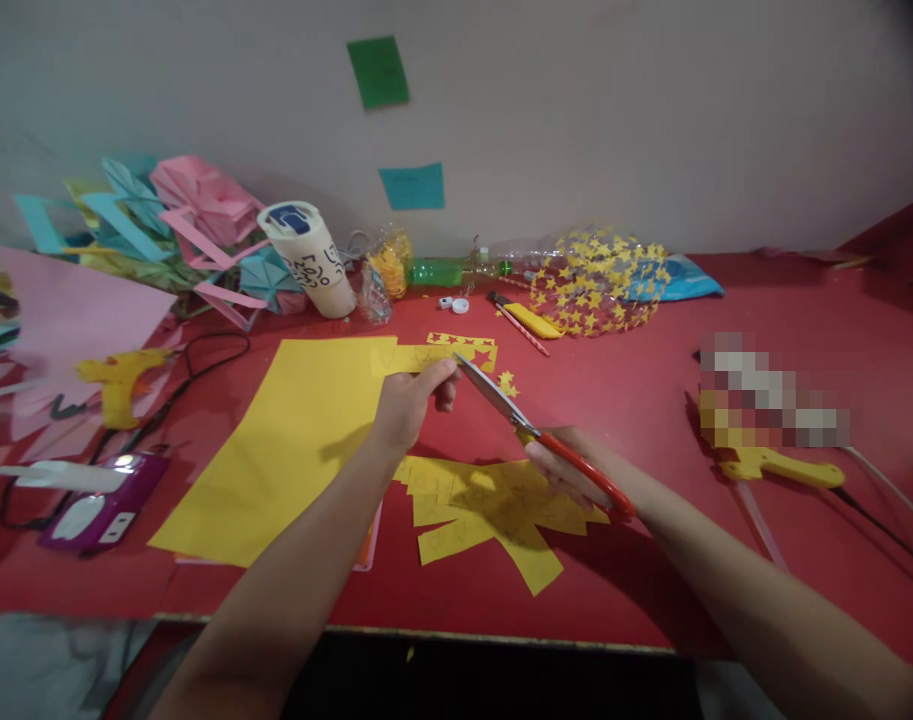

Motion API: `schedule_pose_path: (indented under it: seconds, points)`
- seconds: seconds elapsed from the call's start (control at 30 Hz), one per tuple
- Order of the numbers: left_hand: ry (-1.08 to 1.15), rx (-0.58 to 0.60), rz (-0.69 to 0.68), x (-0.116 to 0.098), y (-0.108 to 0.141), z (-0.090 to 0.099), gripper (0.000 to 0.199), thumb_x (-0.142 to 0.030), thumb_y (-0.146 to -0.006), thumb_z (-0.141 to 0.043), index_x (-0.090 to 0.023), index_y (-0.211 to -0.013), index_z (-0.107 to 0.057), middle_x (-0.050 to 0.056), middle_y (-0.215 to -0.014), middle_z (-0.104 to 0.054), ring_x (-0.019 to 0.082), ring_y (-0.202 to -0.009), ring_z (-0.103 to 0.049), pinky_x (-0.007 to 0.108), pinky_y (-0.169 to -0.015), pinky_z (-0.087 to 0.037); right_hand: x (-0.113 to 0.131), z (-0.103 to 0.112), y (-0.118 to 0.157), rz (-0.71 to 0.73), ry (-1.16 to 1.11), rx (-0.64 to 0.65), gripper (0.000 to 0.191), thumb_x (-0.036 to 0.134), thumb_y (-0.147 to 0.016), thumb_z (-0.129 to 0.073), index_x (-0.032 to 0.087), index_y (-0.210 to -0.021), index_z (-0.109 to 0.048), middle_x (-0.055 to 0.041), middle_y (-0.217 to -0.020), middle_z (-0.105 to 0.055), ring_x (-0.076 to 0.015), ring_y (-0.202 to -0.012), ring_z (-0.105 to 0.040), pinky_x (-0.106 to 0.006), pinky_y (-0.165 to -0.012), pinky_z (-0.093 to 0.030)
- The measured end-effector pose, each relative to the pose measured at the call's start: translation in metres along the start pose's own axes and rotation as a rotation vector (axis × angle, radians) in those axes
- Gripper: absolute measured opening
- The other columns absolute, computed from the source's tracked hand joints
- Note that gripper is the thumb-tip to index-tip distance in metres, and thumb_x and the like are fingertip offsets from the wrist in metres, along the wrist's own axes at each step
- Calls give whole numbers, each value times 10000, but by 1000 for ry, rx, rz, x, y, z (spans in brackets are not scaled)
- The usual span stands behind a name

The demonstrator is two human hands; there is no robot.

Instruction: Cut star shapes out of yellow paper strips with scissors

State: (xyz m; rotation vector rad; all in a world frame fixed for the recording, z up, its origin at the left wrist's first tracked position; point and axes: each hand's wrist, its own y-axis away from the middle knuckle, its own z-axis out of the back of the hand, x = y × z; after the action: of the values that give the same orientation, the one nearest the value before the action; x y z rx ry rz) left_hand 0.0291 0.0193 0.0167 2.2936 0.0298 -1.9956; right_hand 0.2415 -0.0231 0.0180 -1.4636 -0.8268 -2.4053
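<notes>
My left hand (418, 400) pinches a yellow paper strip (407, 360) that has a star-shaped hole near its right end. Red-handled scissors (576, 465) are gripped in my right hand (565, 465), their blades pointing up and left. The blade tips reach the strip beside my left thumb; whether they touch it I cannot tell. Small cut-out yellow stars (508, 384) lie right of the strip. Behind it rests another strip with star holes (460, 340). Below my hands, yellow paper pieces (493, 510) with faint drawn lines are spread out, partly under my right hand.
A large yellow sheet (276, 430) lies at left. Yellow glue guns (122, 385) with cords sit on both sides, one by a purple power box (103, 505). Along the wall stand a white tumbler (313, 260), folded paper shapes (208, 205) and a star-covered clear ball (598, 285).
</notes>
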Motion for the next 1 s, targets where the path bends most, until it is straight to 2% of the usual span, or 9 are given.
schedule_pose_path:
  seconds: [0.37, 0.57, 0.73, 0.83, 1.0]
  points:
    - [6, 10, -2, 1, 0, 0, 263, -381, -683, -693, -161, -545, -649, -9, -476, -577, 86, -438, -511, 220, -433, -439, 1, 0, 1, -58, 39, -11, 689, 904, -641, -478, 231, -575, -344, 44, -506, -408, -65, -395, -364, -211, -352, -283]
    - [8, 3, -16, 0, -1, 0, 247, -379, -664, -664, -170, -536, -634, -8, -464, -568, 96, -434, -509, 232, -426, -435, -9, -1, -3, -31, 40, -5, 611, 795, -731, -521, 223, -586, -360, 40, -524, -410, -65, -412, -355, -199, -349, -251]
    - [-43, -7, -20, 1, -1, -2, 291, -440, -683, -640, -177, -560, -624, -5, -486, -575, 103, -452, -522, 239, -460, -460, -8, -3, -4, -30, -13, -8, 603, 789, -714, -533, 223, -585, -368, 42, -527, -422, -56, -386, -356, -203, -342, -279]
    - [-59, 33, -68, 2, 1, -5, 315, -471, -706, -645, -181, -590, -613, -18, -489, -554, 96, -453, -514, 239, -480, -465, -6, -5, -3, -31, -80, -7, 585, 757, -731, -553, 228, -589, -350, 59, -502, -398, -51, -367, -346, -203, -340, -275]
    - [-127, 21, -213, 2, 13, -14, 387, -522, -807, -603, -202, -594, -556, -17, -534, -540, 100, -499, -524, 245, -511, -469, -15, -15, -3, 20, -153, 10, 491, 632, -837, -559, 231, -637, -358, 74, -487, -391, -61, -351, -375, -211, -359, -299]
